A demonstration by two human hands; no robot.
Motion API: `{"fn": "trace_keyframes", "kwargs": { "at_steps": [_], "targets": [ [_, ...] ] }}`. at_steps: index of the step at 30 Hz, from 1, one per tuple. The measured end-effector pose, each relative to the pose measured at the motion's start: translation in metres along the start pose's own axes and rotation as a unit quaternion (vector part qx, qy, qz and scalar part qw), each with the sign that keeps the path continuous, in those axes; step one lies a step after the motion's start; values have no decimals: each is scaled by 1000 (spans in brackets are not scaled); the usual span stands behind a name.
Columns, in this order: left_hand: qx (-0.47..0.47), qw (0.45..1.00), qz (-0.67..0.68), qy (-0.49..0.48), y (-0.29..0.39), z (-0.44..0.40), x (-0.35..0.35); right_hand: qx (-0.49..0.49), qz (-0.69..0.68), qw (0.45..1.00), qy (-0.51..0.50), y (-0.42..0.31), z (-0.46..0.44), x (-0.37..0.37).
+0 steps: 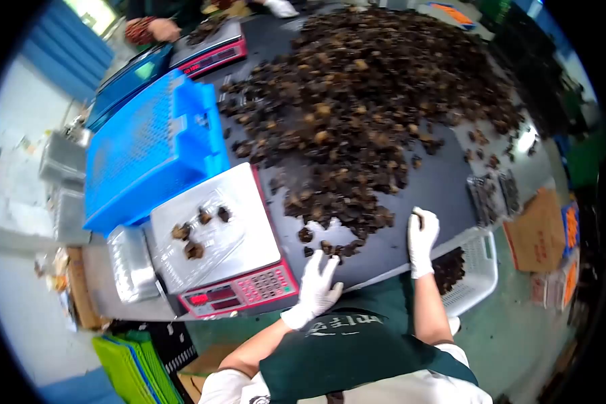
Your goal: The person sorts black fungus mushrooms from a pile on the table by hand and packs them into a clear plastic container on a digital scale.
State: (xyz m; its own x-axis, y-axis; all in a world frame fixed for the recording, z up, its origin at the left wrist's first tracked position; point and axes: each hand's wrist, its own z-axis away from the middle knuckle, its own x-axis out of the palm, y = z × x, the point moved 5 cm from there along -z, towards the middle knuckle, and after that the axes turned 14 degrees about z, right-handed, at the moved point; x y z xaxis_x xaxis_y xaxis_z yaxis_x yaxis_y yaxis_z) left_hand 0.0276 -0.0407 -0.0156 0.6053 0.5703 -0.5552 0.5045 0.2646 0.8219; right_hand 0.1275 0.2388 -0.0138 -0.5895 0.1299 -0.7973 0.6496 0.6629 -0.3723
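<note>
My left hand [316, 289], in a white glove, is at the near table edge, its fingers apart and fingertips beside a few small dark pieces. My right hand [423, 239], also gloved, hovers over or rests on the dark tabletop to the right; its fingers are curled together, and anything inside them is hidden. Ahead of both hands spreads a large heap of dark brown dried mushroom-like pieces [357, 128]. Left of my left hand stands a red-and-silver weighing scale [273, 249]. On its pan lies a clear plastic tray [209, 249] with several mushroom-like pieces [194, 250].
A blue plastic crate [148, 141] sits behind the scale, with stacked clear trays [131, 262] at its near side. A white basket [481, 276] holding dark pieces is below the table edge at right. Across the table, another person's hand [163, 29] is near a second scale [212, 57].
</note>
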Motion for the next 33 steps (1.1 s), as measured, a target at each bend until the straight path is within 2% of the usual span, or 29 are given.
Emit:
{"fn": "trace_keyframes", "kwargs": {
  "at_steps": [6,9,11,19,25,33],
  "targets": [
    [-9,1000,-2,17,7,-19,-2,14,16,1000,21,-19,20,0],
    [-6,1000,-3,19,-7,-21,5,1,14,1000,-25,-31,35,-3],
    [4,999,-44,17,-8,-23,9,36,14,998,-52,-29,39,0],
    [22,996,-88,-3,-11,-27,14,-5,119,974,-193,-41,26,-1],
    [16,995,-100,21,-8,-29,16,-13,100,977,-187,-38,28,5],
    [64,997,-47,7,4,-37,10,-43,80,991,-98,-43,29,-1]
  ]
}}
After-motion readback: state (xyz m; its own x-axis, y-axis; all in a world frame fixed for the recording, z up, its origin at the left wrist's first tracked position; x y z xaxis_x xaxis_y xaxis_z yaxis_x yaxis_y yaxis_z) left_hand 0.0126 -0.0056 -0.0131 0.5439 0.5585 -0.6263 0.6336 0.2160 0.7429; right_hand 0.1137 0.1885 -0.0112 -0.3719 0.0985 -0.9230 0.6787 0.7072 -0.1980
